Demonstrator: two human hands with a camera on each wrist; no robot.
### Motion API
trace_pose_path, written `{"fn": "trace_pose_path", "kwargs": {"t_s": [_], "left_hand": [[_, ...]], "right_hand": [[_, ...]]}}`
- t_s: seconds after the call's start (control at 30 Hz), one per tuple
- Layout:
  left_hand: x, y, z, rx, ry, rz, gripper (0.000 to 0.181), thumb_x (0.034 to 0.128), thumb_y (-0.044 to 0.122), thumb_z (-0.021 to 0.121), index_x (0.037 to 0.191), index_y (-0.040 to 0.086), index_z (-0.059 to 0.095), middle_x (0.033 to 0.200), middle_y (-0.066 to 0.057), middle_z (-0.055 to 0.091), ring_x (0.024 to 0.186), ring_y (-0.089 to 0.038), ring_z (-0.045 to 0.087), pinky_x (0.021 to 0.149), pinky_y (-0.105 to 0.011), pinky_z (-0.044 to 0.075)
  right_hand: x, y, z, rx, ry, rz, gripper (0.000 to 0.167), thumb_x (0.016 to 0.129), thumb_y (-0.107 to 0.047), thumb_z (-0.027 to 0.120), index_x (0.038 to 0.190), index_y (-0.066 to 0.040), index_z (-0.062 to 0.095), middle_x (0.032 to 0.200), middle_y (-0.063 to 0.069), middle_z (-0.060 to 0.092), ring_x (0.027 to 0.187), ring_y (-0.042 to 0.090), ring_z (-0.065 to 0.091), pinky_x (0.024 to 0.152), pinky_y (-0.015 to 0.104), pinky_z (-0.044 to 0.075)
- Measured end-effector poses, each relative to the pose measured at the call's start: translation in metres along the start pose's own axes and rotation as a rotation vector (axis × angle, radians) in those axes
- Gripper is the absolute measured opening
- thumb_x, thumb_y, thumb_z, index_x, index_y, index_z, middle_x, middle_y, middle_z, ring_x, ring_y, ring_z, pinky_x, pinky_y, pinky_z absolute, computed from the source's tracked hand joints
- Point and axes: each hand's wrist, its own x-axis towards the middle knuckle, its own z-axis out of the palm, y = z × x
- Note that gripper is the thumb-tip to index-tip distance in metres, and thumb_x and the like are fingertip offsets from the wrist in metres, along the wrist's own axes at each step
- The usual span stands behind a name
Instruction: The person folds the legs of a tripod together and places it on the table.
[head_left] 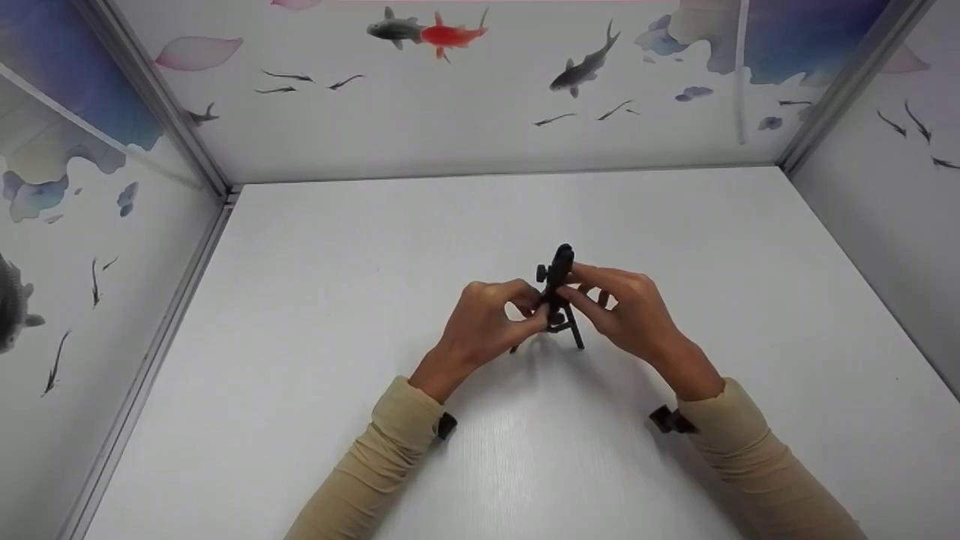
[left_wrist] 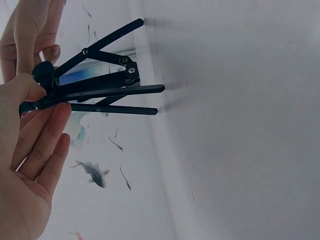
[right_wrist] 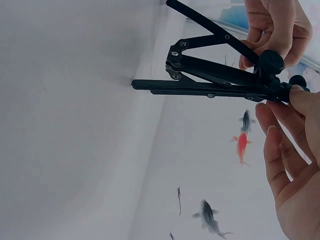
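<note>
A small black tripod (head_left: 557, 289) stands on the white table in the head view, its legs partly spread and joined by braces. The left hand (head_left: 491, 319) pinches its column from the left between thumb and fingers. From the right, the right hand (head_left: 626, 307) pinches the upper part with thumb and fingertips. The left wrist view shows the tripod's legs (left_wrist: 112, 92) pointing at the table and a round knob (left_wrist: 44, 72) near the left thumb. Another view of the legs (right_wrist: 200, 90) and a knob (right_wrist: 270, 62) comes from the right wrist.
The white table (head_left: 300, 262) is enclosed by a back wall (head_left: 465, 127) and side walls printed with fish and petals. Metal frame strips (head_left: 150, 375) run along the left edge. Small dark devices (head_left: 447, 426) sit at both sleeve cuffs.
</note>
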Motion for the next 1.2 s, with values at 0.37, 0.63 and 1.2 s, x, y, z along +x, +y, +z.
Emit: {"fn": "trace_pose_path", "kwargs": {"t_s": [0.37, 0.63, 1.2], "left_hand": [[-0.0002, -0.0005, 0.0002, -0.011, 0.010, 0.010, 0.005, 0.0943, 0.008, 0.076, 0.096, 0.008, 0.081, 0.087, 0.003, 0.084, 0.075, -0.006, 0.078, 0.073, -0.021, 0.061], [0.0001, 0.0008, -0.0001, -0.022, 0.012, 0.007, 0.005, 0.0941, 0.007, 0.076, 0.096, 0.008, 0.081, 0.087, 0.003, 0.084, 0.075, -0.003, 0.077, 0.073, -0.018, 0.060], [-0.0013, 0.0004, 0.0018, -0.024, 0.043, 0.010, 0.005, 0.0958, 0.009, 0.077, 0.097, 0.010, 0.081, 0.088, 0.003, 0.085, 0.076, -0.003, 0.077, 0.074, -0.019, 0.060]], "right_hand": [[-0.0004, 0.0011, -0.0005, 0.004, -0.004, -0.001, 0.038, 0.095, -0.002, 0.082, 0.132, -0.011, 0.077, 0.111, 0.002, 0.085, 0.078, 0.014, 0.076, 0.060, 0.023, 0.056], [-0.0007, 0.0004, -0.0006, 0.014, -0.006, 0.020, 0.038, 0.096, -0.002, 0.081, 0.132, -0.012, 0.078, 0.110, 0.001, 0.085, 0.078, 0.014, 0.077, 0.061, 0.021, 0.054], [0.0000, 0.0016, -0.0014, 0.003, -0.002, -0.015, 0.042, 0.093, -0.001, 0.083, 0.133, -0.010, 0.077, 0.113, 0.005, 0.085, 0.079, 0.016, 0.078, 0.059, 0.023, 0.056]]}}
